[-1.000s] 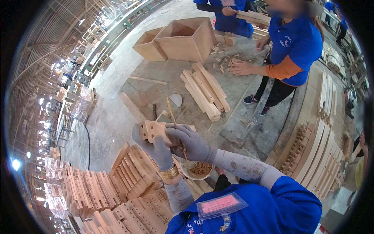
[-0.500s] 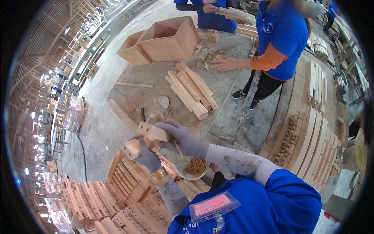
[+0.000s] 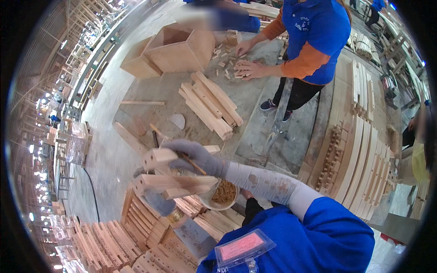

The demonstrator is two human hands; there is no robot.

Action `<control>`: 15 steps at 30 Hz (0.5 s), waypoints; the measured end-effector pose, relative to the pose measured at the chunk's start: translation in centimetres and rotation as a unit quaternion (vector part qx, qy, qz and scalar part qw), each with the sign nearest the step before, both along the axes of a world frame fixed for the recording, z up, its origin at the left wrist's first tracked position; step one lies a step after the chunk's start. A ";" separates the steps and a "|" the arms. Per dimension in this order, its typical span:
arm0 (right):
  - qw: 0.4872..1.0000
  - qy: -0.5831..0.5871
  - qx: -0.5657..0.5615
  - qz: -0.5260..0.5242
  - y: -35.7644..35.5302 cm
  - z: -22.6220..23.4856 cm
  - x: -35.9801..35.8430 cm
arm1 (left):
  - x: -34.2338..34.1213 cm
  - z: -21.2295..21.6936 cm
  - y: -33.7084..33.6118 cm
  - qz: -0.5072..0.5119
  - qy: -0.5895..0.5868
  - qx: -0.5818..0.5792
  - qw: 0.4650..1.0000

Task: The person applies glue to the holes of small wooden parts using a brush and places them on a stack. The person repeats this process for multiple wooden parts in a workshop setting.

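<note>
Both my hands wear grey gloves. My right hand [image 3: 193, 154] is closed over a pale wooden block [image 3: 159, 158] with holes in its end, and a thin wooden stick [image 3: 159, 132] passes through the same fingers. My left hand [image 3: 157, 200] curls under a second drilled wooden piece [image 3: 175, 183], partly blurred; its fingers are mostly behind the wood. The two pieces lie one beyond the other. Just below them stands a white bowl [image 3: 210, 205] of small brown wooden dowels [image 3: 224, 193].
Stacked drilled wooden parts [image 3: 102, 236] fill the lower left. Ahead lie a pile of wooden bars [image 3: 211, 104] and two plywood boxes [image 3: 180, 50]. A co-worker [image 3: 314, 41] handles small wooden pieces on the table [image 3: 150, 91]. Curved wooden rails [image 3: 350, 159] are stacked at right.
The wooden pieces in my hands have been turned and now show their long sides and drilled ends. The stick now points up and away. The co-worker's second hand has reached the small pieces.
</note>
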State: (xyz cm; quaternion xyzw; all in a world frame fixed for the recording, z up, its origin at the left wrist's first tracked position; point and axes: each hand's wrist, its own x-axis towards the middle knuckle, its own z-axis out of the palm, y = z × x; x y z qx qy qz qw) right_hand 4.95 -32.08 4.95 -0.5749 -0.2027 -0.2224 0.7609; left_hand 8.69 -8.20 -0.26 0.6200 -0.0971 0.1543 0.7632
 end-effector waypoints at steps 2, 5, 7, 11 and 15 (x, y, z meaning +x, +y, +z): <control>0.998 -0.008 -0.055 0.011 0.4 0.4 -0.4 | -0.1 -1.0 1.3 0.001 -0.033 0.046 0.998; 0.994 0.053 0.040 0.086 -0.7 0.5 -0.6 | -0.3 -0.7 -0.7 -0.013 -0.031 0.064 0.997; 0.996 0.050 0.030 0.061 -1.3 0.1 -0.2 | -0.4 0.1 -2.7 -0.019 -0.025 0.076 0.997; 0.998 0.038 0.033 0.028 -0.5 0.1 0.0 | -0.6 2.3 -5.2 -0.019 -0.021 0.084 0.996; 0.995 0.040 0.078 0.037 -0.5 0.3 -0.1 | -0.4 3.8 -6.8 -0.035 -0.019 0.090 0.995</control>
